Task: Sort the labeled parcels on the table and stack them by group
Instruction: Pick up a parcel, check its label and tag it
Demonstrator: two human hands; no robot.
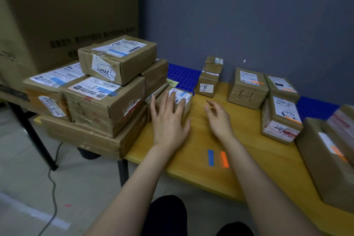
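Note:
My left hand (169,119) lies flat, fingers spread, on a small blue-tagged parcel (186,95) beside the left pile. That pile (103,90) holds several blue-tagged cardboard parcels stacked on a wide flat box. My right hand (218,119) hovers open over the yellow table (201,168), holding nothing. Two small stacked boxes (209,78) stand at the back, the lower one marked 30. On the right sit orange-tagged parcels: one marked 6-1 (247,88), one behind it (281,86), one in front (281,119).
A blue strip (210,157) and an orange strip (224,159) are stuck on the table near its front edge. Larger orange-tagged boxes (329,151) fill the right edge. A huge carton (67,11) stands behind the left pile. Blue perforated mats (182,74) lie at the back.

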